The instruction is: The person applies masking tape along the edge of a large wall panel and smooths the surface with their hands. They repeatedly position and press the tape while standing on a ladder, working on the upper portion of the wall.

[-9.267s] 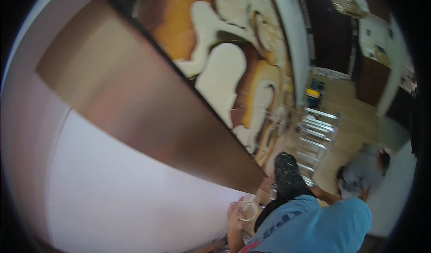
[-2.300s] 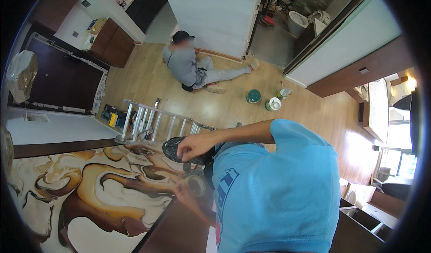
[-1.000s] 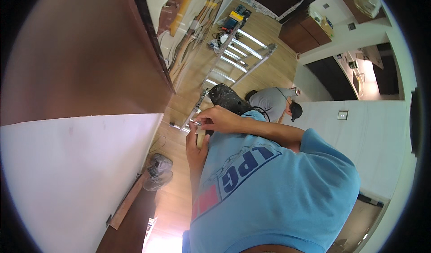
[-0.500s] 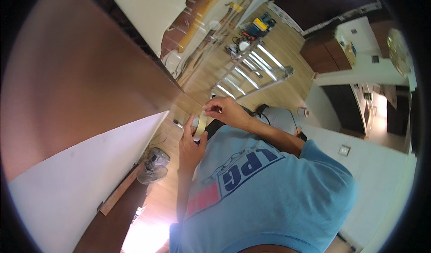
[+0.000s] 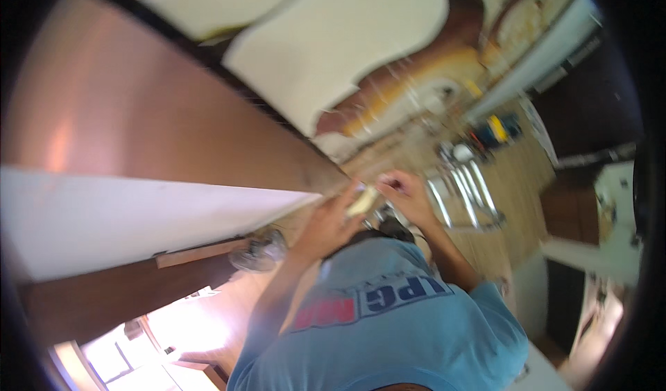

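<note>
A roll of pale yellow masking tape (image 5: pixel 362 202) is in front of my chest, slightly blurred. My left hand (image 5: pixel 331 219) is wrapped around the roll, fingers on its far side and thumb on the near side. My right hand (image 5: pixel 411 198) has its fingertips pinched together at the roll's upper right edge, apparently on the tape's end. Blur hides whether a strip has come loose there.
A tall brown panel (image 5: pixel 208 127) rises close on the left above a white surface (image 5: pixel 139 224). Beyond my hands, an aluminium ladder (image 5: pixel 472 193) lies on the wood floor near power tools (image 5: pixel 499 131). A fan (image 5: pixel 258 251) is at lower left.
My view has swung, so the ladder and tools appear farther right and more of the patterned wall shows. Both hands remain at the tape roll.
</note>
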Demonstrator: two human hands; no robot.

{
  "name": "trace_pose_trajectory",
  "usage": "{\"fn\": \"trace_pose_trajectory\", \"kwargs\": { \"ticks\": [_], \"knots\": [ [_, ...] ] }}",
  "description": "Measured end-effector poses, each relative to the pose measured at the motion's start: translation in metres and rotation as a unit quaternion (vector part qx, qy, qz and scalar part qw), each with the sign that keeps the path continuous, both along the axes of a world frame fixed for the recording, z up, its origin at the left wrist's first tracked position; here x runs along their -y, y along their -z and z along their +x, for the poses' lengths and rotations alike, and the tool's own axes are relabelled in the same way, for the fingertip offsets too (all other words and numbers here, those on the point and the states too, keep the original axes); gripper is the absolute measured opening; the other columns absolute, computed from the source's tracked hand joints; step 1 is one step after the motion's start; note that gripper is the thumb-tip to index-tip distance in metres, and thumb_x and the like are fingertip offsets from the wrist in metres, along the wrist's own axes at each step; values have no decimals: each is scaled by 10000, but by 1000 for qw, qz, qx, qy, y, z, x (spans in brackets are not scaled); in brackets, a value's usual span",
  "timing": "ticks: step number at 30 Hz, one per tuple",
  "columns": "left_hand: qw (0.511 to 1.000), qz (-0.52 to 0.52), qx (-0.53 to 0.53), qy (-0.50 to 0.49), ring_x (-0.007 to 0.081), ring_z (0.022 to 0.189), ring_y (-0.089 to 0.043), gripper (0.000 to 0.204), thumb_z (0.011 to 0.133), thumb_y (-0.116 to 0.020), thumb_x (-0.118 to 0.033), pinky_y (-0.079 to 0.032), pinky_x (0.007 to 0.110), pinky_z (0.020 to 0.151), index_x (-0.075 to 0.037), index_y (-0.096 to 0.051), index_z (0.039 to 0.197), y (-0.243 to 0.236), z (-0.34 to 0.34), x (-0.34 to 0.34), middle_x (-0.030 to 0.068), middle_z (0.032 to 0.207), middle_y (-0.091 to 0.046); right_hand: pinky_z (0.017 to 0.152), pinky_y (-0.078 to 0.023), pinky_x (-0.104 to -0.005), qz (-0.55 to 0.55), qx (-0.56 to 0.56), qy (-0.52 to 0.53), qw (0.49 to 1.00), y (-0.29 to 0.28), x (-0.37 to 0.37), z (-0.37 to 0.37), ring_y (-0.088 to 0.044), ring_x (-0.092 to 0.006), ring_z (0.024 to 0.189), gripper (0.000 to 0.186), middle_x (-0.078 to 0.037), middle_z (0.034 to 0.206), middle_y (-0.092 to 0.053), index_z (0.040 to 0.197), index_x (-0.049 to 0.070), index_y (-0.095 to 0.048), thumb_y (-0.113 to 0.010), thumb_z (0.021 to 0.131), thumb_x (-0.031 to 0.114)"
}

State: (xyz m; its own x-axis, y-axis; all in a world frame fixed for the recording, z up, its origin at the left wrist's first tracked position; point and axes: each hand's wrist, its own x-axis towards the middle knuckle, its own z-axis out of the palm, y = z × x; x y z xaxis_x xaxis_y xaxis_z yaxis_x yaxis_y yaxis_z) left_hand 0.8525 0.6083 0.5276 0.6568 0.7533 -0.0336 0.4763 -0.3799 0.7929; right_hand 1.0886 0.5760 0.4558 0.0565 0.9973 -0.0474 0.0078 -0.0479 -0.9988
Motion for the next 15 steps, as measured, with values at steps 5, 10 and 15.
{"fn": "trace_pose_trajectory", "kwargs": {
  "ticks": [5, 10, 15],
  "knots": [
    [997, 66, -41, -16, 445, 1199, -628, 773, 980, -684, -225, -493, 477, 1032, -111, -281, 1629, -52, -37, -14, 251, 1415, -591, 720, -499, -256, 84, 15, -35, 996, -33, -38, -44, -606, -73, 818, 128, 2, 877, -658, 981, 20, -670, -696, 983, 145],
    [978, 199, -53, -42, 466, 1126, -640, 744, 974, -713, -272, -527, 488, 938, -103, -347, 1600, -135, -78, -25, 265, 1321, -638, 719, -492, -251, 196, 70, -65, 976, -121, -84, -75, -605, -92, 806, 118, -23, 877, -613, 994, 21, -621, -657, 1009, 133],
    [887, 453, -59, -60, 437, 1066, -660, 621, 999, -665, -201, -546, 481, 897, -87, -425, 1560, -226, -108, -17, 241, 1297, -658, 789, -499, -307, 427, 162, -28, 889, -248, -95, -98, -631, -162, 853, 154, -78, 910, -609, 1024, 7, -593, -620, 1023, 159]
  ]
}}
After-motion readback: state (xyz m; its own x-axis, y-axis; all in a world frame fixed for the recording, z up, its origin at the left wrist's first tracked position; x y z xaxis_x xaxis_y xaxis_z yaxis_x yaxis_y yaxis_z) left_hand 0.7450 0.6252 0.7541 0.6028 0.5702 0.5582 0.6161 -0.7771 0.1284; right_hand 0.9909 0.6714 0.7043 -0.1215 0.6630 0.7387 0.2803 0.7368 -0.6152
